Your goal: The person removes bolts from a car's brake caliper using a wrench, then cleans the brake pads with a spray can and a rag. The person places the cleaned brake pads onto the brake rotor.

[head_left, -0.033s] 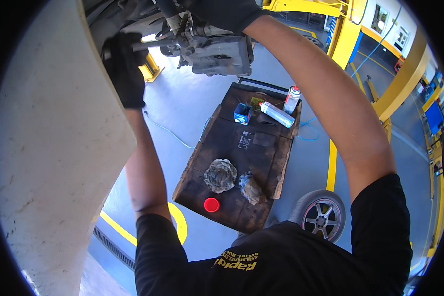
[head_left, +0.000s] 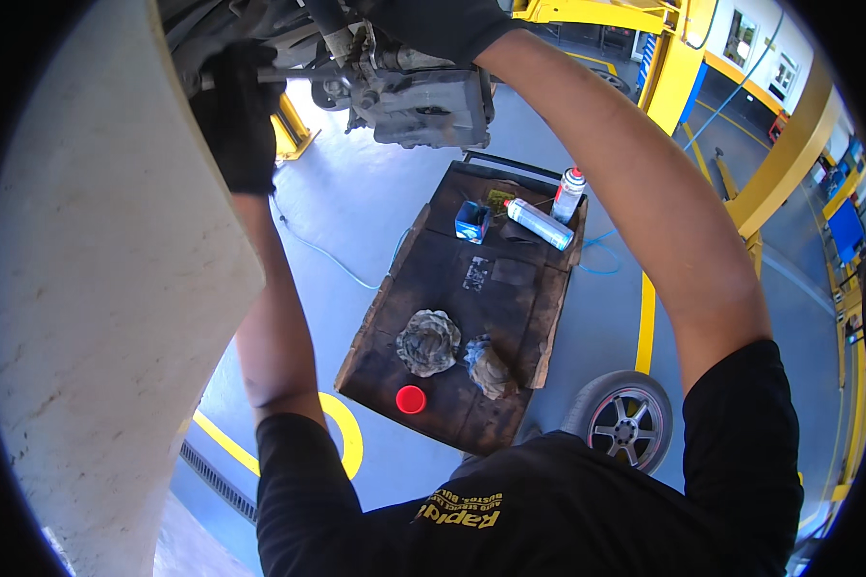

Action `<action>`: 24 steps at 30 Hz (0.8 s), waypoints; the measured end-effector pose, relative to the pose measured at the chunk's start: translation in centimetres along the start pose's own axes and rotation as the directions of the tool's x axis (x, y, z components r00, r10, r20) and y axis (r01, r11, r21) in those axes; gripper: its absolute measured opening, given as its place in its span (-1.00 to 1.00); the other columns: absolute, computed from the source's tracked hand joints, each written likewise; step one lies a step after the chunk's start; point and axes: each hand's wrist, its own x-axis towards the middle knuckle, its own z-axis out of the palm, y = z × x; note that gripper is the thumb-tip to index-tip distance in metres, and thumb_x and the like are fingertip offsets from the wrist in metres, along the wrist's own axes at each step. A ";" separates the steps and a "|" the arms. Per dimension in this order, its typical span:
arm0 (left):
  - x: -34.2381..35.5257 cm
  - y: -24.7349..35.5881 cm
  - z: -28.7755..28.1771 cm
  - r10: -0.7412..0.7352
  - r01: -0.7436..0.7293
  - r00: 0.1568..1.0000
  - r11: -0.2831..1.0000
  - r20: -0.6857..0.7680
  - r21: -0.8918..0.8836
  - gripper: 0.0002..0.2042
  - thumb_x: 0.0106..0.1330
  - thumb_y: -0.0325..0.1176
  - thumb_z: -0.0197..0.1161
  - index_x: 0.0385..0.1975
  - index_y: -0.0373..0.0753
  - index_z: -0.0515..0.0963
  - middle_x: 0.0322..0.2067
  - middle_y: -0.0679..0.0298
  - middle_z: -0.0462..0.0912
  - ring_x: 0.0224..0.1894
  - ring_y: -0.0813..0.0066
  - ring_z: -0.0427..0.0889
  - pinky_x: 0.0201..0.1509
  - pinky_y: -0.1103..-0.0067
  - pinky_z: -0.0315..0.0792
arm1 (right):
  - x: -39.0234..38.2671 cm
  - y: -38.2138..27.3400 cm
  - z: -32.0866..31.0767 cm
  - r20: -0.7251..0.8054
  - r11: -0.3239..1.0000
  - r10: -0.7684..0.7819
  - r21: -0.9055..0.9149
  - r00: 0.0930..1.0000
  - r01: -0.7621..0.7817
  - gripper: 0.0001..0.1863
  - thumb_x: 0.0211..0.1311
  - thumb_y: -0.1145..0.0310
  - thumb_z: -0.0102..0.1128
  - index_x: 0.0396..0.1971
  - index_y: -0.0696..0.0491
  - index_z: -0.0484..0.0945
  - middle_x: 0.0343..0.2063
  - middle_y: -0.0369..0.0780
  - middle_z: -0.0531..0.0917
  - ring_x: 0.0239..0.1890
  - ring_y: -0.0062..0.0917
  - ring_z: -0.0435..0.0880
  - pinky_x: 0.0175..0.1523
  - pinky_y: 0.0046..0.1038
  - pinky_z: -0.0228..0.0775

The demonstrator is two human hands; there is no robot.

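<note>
My left hand (head_left: 236, 115), in a black glove, is raised overhead and closed around a thin metal bar (head_left: 294, 72) that runs toward a grey brake caliper (head_left: 433, 101) under a lifted car. My right hand (head_left: 433, 19), also in a black glove, reaches up just above the caliper beside a strut (head_left: 337, 38). The picture's top edge cuts off its fingers, so its grip is hidden. Both of my forearms stretch upward from my black shirt.
A white car body panel (head_left: 87, 288) fills the left. Below stands a dark cart (head_left: 539, 317) with two spray cans (head_left: 539, 223), a blue box (head_left: 471, 221), two rags (head_left: 428, 341) and a red cap (head_left: 411, 399). A wheel (head_left: 625, 418) lies on the floor; yellow lift posts (head_left: 789, 154) stand right.
</note>
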 end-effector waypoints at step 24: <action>10.2 -2.9 6.6 -0.029 0.192 0.946 0.852 0.322 -0.488 -0.68 0.32 -0.48 0.30 0.07 -0.23 0.56 -0.17 0.06 0.70 -0.19 0.15 0.71 -0.11 0.38 0.58 | 0.1 0.6 0.7 -0.107 0.995 -0.028 0.097 0.994 0.038 -0.57 0.39 0.00 0.07 -0.34 0.07 0.70 -0.38 0.00 0.74 -0.21 -0.06 0.72 0.12 0.01 0.31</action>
